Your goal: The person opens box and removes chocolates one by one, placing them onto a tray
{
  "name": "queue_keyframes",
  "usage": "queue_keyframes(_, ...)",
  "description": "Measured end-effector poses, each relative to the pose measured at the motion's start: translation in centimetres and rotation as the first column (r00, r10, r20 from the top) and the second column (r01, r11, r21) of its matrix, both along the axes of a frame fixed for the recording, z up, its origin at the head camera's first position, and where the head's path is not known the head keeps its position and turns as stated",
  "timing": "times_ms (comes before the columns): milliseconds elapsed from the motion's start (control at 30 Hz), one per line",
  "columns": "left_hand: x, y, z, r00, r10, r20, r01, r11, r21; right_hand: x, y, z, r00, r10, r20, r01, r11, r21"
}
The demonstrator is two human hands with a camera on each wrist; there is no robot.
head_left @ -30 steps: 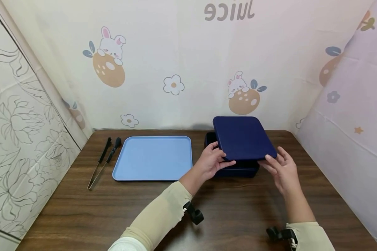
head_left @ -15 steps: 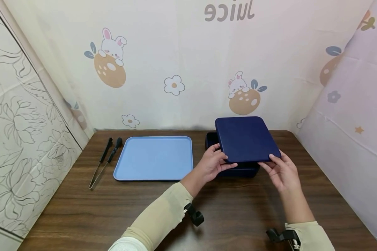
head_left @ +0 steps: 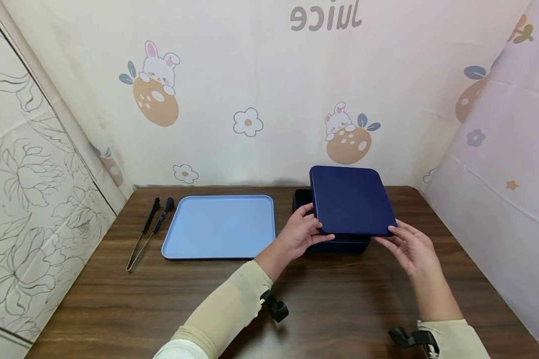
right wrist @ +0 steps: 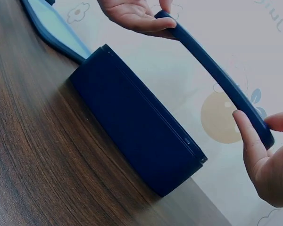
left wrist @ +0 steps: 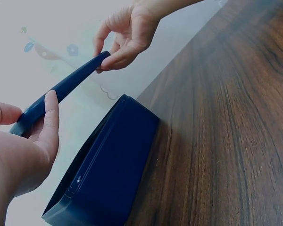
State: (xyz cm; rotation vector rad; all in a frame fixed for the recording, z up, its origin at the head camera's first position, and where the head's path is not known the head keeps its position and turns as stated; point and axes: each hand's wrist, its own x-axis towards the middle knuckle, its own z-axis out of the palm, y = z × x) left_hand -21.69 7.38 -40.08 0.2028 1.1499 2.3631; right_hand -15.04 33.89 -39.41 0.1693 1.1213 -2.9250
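We see the left hand (head_left: 298,233) and the right hand (head_left: 413,249) well apart, thumbs and fingers closed on the dark blue lid (head_left: 352,199), one at each near corner. The lid lies between and beyond the hands, raised clear of the open box (head_left: 337,246) and partly covering it from the head view. We note its broad face turned upward and its near edge running from hand to hand; we cannot tell which side is longer.
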Motion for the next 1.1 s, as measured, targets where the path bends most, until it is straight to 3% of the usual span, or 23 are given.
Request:
queue_keyframes(233,-0.2,0.0,-0.4,1.0,0.015,0.017,-0.015,1.0,-0.015,0.2,0.4,-0.2,1.0,0.024,0.0,-0.025,1.0,-0.019)
queue_keyframes(800,-0.6,-0.4,-0.8,0.997,0.057,-0.059,-0.065,0.985,-0.162,0.3,1.5,-0.1,0.999,0.041,-0.02,-0.043,0.989,-0.141)
queue_keyframes(1100,-0.5,-0.9,-0.7,0.993,0.025,-0.113,-0.049,0.975,-0.215,0.5,2.5,-0.3,0.998,0.045,-0.038,-0.052,0.978,-0.203)
